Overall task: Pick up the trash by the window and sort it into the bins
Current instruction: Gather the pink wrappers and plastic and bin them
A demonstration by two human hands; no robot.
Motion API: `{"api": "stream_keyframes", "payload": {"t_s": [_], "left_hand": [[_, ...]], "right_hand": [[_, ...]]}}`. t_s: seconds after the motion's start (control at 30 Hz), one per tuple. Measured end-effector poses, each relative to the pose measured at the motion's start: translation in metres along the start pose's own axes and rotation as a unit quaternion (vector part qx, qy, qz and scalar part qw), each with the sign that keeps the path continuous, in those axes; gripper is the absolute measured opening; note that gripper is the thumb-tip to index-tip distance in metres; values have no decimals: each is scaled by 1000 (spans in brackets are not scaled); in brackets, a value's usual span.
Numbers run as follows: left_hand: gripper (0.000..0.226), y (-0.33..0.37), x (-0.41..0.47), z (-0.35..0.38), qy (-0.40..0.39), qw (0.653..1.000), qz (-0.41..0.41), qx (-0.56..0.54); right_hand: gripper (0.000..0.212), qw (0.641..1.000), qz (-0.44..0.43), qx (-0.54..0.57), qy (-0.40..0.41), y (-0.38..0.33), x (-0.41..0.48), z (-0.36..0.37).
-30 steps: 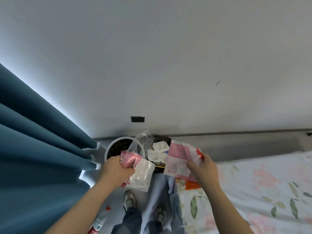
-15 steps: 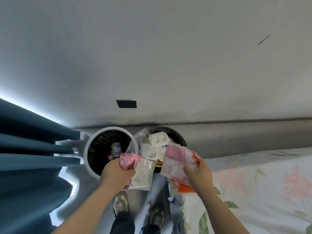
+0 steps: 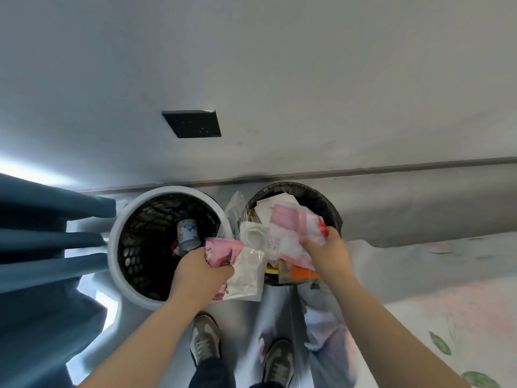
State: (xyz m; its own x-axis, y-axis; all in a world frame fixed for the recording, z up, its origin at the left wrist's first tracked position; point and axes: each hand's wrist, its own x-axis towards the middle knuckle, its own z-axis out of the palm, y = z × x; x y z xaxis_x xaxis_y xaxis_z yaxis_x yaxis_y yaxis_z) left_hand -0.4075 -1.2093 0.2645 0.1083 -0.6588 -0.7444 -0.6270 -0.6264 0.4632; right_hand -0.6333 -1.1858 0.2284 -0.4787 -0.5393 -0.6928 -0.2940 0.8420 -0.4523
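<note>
Grey-white wall [image 3: 307, 79] with a black socket plate [image 3: 191, 124]; blue curtain [image 3: 42, 247] at left, floral bed sheet [image 3: 447, 317] at right.

Floor items: white-rimmed bin [image 3: 117, 247] with a dark mesh inside, containing a blue-and-white labelled bottle [image 3: 188, 233]; black bin [image 3: 321, 197] just beside it, to its right, holding mixed packaging.

Left hand [image 3: 201, 271]: fingers curled tight round a pink wrapper [image 3: 221, 252] and a clear plastic pouch [image 3: 247, 273], which stick out to its right, between the two bins.

Right hand [image 3: 326, 253]: clenched on a pink-and-white packet [image 3: 291, 233], which fans out up and left of it over the black bin's opening.

Two shoes [image 3: 205, 337] below.
</note>
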Motion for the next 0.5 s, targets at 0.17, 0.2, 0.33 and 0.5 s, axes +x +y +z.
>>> {"api": "stream_keyframes", "payload": {"t_s": [0.17,0.2,0.33,0.5], "left_hand": [[13,-2,23,11,-7,1000,-8,-9],[18,-1,26,12,-8,1000,-7,-13],[30,7,34,19,-14,999,0,-29],[28,20,44,28,-14,998,7,-54]], "right_hand": [[58,999,21,24,-7,5,38,30],[58,999,25,23,-5,7,44,34],[56,999,34,11,4,17,64,44],[58,998,57,-13,9,34,76,55]]}}
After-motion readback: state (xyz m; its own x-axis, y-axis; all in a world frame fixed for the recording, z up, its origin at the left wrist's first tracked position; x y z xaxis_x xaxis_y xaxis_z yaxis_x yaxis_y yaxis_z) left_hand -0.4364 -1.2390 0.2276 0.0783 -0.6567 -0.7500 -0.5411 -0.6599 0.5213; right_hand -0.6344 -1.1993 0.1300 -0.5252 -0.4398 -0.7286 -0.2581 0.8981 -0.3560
